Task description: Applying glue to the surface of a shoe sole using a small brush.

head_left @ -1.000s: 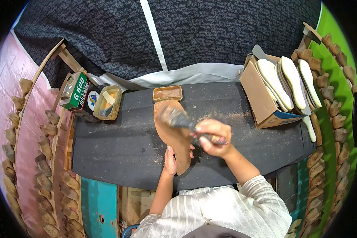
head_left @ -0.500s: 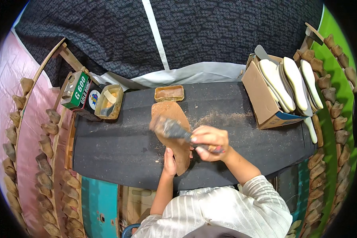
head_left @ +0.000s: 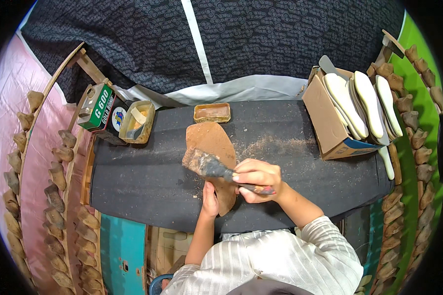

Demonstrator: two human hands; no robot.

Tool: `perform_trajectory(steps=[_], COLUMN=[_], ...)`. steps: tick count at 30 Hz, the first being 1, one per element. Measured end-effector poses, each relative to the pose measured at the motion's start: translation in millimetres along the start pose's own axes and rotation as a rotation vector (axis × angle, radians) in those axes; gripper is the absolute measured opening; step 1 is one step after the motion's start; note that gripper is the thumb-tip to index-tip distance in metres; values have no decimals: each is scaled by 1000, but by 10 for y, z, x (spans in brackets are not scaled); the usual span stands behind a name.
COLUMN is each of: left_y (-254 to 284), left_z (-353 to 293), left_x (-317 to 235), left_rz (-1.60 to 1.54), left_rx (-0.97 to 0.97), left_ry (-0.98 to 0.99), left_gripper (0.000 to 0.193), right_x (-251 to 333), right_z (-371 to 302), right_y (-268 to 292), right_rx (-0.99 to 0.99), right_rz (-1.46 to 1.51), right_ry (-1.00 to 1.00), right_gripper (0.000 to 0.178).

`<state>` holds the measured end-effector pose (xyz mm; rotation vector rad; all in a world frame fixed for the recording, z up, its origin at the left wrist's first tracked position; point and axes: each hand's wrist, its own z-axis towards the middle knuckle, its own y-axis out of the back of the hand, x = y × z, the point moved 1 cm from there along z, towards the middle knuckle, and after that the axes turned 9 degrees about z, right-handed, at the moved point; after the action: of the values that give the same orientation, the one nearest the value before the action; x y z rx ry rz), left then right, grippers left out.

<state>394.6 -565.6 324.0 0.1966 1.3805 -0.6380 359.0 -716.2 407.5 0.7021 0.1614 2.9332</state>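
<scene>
Head view, the only one: right hand (head_left: 257,181) is gripping a paintbrush (head_left: 216,167), fingers wrapped tight round the handle, bristle end sticking out up and to the left of the knuckles. Bristles are sitting on the brown sole (head_left: 214,152), near its left edge.

Left hand (head_left: 210,199) is pressing on the narrow near end of the sole, just below the brush fingers. Fingers look flat and together on it; can't tell whether the thumb is hooking under the edge, the right hand is partly blocking that.

The sole is lying flat on the dark bench top (head_left: 147,177), wide end pointing away from both hands.

Handling call: the sole is looking light, thin and fairly stiff, likely flexing if lifted by one end. Coated face is probably tacky, so taking it by the rim or the near end is the safer hold. Brush is light; the handle looks crusted, so the grip isn't slipping.

Beyond the fingertips: a small shallow tin (head_left: 212,112). Up-left of the left hand: an open can (head_left: 137,122) and a green can (head_left: 96,107). Right of the right hand: a cardboard box (head_left: 325,120) holding white insoles (head_left: 369,103).
</scene>
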Motion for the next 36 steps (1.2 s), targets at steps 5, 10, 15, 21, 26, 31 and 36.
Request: perform_trajectory(steps=[5,10,15,21,26,31,36], left_y=[73,124,-20,136,11,108,129], left_z=[10,-1,4,2,9,17,-4], left_x=[103,154,-36,140,8,125,181], left_rz=[-154,-115,-2,-129,-108,-193,-158], left_rx=[97,145,-4,133,22,115,116], left_ry=[48,57,6,48,45,40,41], left_gripper=[68,71,68,71,68,67,68], right_x=[-113,-83,-44,-148,-72,-110,-89], right_z=[-27,-31,-9,-79,-54,0,-24], right_y=[155,148,37,184,49,163,137], right_rx=[-229,-171,-2,-320,-45,-141,-140], right_rz=[-146,-67,-78,-117,-7,-145,-71], right_ry=[-192,-62,25,-200,32,-162,-12], right_gripper=[24,27,28,25,28,24,24])
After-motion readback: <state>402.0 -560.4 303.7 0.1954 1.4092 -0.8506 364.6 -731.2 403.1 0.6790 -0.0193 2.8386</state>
